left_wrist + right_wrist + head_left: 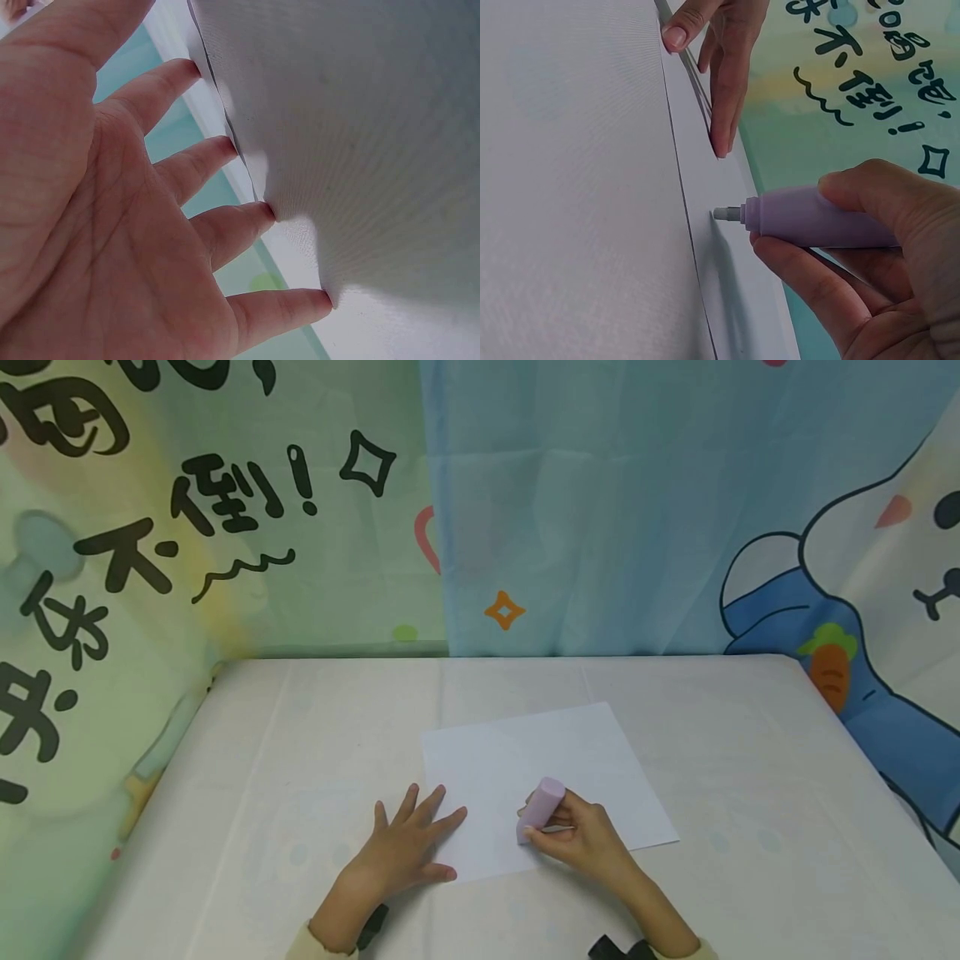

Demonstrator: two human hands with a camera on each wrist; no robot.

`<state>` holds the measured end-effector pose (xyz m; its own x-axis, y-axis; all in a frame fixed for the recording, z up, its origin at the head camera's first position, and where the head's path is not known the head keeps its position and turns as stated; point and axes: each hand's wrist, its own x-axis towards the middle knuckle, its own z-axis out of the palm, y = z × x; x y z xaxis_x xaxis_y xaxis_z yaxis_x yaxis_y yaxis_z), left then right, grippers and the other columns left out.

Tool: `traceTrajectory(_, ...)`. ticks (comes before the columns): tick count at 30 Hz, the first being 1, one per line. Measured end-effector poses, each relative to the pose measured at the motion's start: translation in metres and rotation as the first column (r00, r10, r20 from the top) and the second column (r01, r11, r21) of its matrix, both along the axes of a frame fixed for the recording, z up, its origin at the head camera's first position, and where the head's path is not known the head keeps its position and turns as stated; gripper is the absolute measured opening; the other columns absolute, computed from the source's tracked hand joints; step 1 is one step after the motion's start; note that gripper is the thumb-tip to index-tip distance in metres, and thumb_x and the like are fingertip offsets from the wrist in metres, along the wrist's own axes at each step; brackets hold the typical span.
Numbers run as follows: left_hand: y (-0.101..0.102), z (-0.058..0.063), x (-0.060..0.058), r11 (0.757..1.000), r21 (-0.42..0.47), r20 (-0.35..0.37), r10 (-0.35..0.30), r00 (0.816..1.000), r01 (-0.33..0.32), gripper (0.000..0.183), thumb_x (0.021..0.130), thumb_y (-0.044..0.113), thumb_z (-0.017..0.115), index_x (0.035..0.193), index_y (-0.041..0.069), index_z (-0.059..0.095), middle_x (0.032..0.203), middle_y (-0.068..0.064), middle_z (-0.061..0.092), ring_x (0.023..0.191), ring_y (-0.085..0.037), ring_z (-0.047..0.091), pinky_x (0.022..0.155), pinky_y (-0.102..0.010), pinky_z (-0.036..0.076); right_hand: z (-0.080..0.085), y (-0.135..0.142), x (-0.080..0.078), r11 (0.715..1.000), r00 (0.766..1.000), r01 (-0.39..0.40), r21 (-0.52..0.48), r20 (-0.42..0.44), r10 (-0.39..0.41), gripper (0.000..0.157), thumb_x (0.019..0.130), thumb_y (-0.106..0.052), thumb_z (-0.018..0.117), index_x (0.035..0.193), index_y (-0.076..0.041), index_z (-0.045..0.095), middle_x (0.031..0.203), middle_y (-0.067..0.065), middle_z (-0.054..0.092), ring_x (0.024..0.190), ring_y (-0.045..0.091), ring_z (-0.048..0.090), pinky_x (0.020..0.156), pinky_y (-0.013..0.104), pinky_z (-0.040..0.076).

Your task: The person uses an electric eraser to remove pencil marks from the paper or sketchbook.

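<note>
Right up against the left-wrist camera is the left hand [142,217], palm filling the side of the view, fingers straight and fanned wide, gripping nothing, the tips pressing down at the surface. Over to the head view, and that hand sits at the left edge of a sheet of white paper [562,743], index and middle fingertips on the sheet, thumb by its lower-left corner. Now the right hand [588,839]: thumb and fingers close around a lavender pen-shaped tool [542,803], a firm pinch on its thick barrel! The tool leans over the lower middle of the paper, its narrow grey tip [729,214] right down at the sheet, though whether it actually makes contact I cannot tell. The paper lies at a slant on a white tablecloth [750,893]. Cream sleeves [318,946] peek in at the bottom, with black devices [611,949] by the wrists. Behind, a green backdrop [360,602] carries bold black characters [238,523], and a blue one [600,527] shows an orange star [493,610], a white cartoon animal [870,552] and a carrot [831,677].
</note>
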<state>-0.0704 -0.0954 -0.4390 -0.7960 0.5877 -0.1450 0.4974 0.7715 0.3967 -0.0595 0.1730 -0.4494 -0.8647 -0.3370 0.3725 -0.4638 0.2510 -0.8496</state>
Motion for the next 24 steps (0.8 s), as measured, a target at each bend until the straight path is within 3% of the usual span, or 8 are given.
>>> traceTrajectory(8, 0.0000, 0.0004, 0.0000, 1.000, 0.002, -0.004, -0.004, 1.000, 0.004, 0.075, 0.080, 0.043, 0.074, 0.146, 0.019, 0.047, 0.155, -0.018, 0.033, 0.143, -0.049, 0.022, 0.098, -0.080, 0.020, 0.0021, 0.0010, 0.0013, 1.000, 1.000, 0.012, 0.004, 0.012, -0.012, 0.032, 0.077, 0.013, 0.074, 0.104, 0.014, 0.056, 0.095, 0.030, 0.068, 0.086, 0.009, 0.070, 0.066, 0.026, 0.058)
traceTrajectory(19, -0.0005, -0.0012, -0.0006, 1.000, -0.003, 0.001, 0.004, 1.000, -0.004, 0.076, 0.079, 0.044, 0.074, 0.146, 0.021, 0.046, 0.156, -0.017, 0.033, 0.143, -0.048, 0.022, 0.099, -0.080, 0.019, 0.0026, 0.0046, 0.0012, 1.000, 0.999, 0.030, -0.002, 0.024, -0.030, 0.032, 0.076, 0.014, 0.073, 0.104, 0.013, 0.057, 0.094, 0.029, 0.069, 0.085, 0.002, 0.068, 0.066, 0.026, 0.058)
traceTrajectory(24, 0.0001, -0.0012, -0.0009, 1.000, 0.001, 0.005, 0.003, 1.000, -0.003, 0.076, 0.080, 0.043, 0.074, 0.146, 0.020, 0.046, 0.156, -0.017, 0.033, 0.143, -0.048, 0.022, 0.099, -0.080, 0.019, 0.0029, 0.0038, 0.0007, 1.000, 1.000, 0.013, 0.008, 0.010, -0.014, 0.033, 0.076, 0.013, 0.074, 0.104, 0.015, 0.057, 0.095, 0.031, 0.068, 0.085, 0.012, 0.071, 0.067, 0.026, 0.058)
